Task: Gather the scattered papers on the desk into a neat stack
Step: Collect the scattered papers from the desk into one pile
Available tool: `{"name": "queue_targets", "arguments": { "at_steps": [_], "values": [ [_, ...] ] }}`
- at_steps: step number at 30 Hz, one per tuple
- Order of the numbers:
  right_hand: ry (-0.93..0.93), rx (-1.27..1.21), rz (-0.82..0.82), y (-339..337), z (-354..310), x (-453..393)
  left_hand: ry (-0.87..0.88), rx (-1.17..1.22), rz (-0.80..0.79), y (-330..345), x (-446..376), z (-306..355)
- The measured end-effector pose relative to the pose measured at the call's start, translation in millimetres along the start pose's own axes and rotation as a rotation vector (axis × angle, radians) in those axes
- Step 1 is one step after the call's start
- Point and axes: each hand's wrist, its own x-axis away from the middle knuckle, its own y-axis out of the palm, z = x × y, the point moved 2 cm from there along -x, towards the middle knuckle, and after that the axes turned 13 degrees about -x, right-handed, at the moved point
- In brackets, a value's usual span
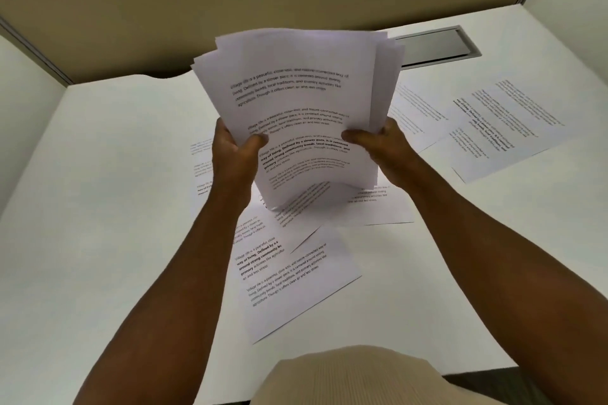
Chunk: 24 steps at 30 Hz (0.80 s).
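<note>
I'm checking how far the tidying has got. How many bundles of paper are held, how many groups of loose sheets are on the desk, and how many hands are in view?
Held bundle of printed sheets: 1, gripped by both hands
Groups of loose sheets on the desk: 2, the near group and the far-right group
Hands: 2, left hand and right hand
Total: 5

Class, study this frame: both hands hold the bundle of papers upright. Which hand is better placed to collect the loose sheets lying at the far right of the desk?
Probably the right hand: the sheets at far right lie on its side, while the left hand could keep holding the bundle.
</note>
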Motion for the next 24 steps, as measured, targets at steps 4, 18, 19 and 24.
{"name": "queue_targets", "arguments": {
  "at_steps": [4, 18, 19, 24],
  "values": [
    [-0.051, 0.171, 0.012, 4.4, 3.5, -0.8, 0.027, -0.056, -0.018, 8.3, -5.7, 3.1],
    [-0.058, -0.183, 0.322, -66.2, 17.4, -19.3, -0.478, -0.455, 0.075, -48.6, -47.3, -95.5],
    [-0.022, -0.236, 0.347, -70.1, 23.6, -19.1, -0.520, -0.494, 0.067, -52.0, -43.5, -106.0],
    [0.105, -0.317, 0.450, -82.3, 54.2, -15.6, -0.557, -0.638, 0.179, -51.9, -22.1, -132.3]
  ]
}}
